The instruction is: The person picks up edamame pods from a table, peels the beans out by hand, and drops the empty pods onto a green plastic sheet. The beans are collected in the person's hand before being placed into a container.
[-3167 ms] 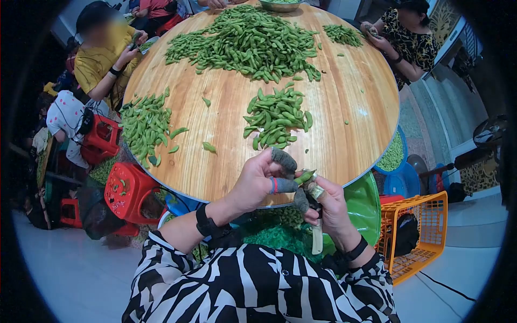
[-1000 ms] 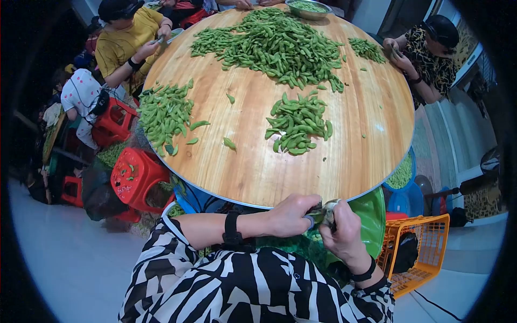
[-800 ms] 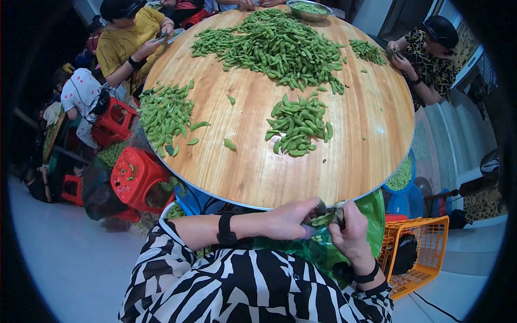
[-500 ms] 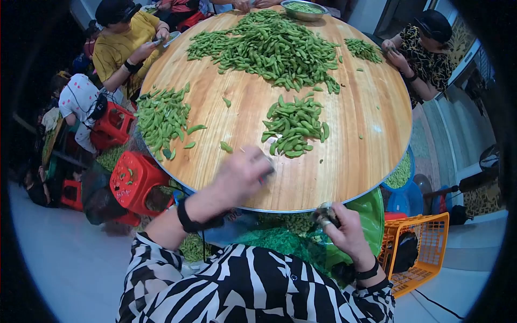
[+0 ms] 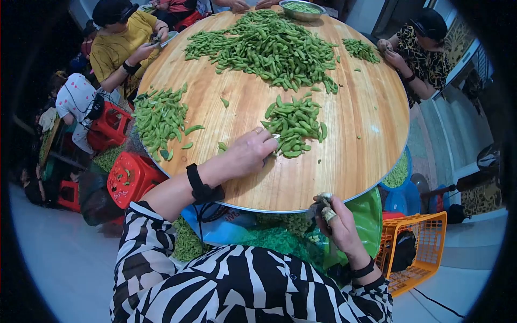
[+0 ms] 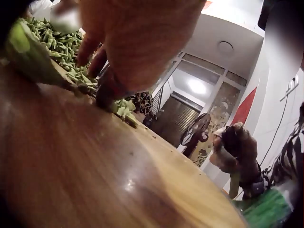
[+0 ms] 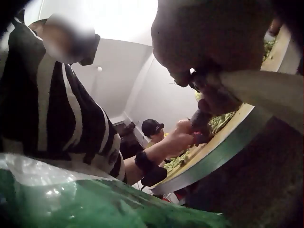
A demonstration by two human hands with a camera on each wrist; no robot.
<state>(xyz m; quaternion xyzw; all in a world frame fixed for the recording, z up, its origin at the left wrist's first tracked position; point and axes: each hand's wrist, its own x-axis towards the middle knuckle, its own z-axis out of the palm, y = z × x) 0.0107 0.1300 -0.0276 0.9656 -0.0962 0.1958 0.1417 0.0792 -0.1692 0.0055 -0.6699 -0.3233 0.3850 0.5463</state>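
On the round wooden table [image 5: 350, 151] lies a small heap of green soybean pods [image 5: 296, 126]. My left hand [image 5: 249, 155] reaches over the table, fingertips right at the heap's near left edge. Its fingers point down toward the pods in the left wrist view, with a dark finger cover [image 6: 105, 92] on one digit. My right hand [image 5: 343, 226] stays by the table's near edge, its fingers, some covered, curled round a tool with a flat pale handle [image 7: 266, 90]. The tool's working end is hidden in that hand.
A large pod pile [image 5: 274, 51] spreads across the far side, another pile [image 5: 160, 121] at the left. A metal bowl [image 5: 302, 16] stands at the back. Other people sit around. Below are a green bag [image 5: 371, 210], orange crate [image 5: 435, 242] and red stool [image 5: 125, 177].
Earlier both hands met at the near edge with a pod between them. My left hand has since swung away and forward to the small heap; my right hand has stayed near the edge.
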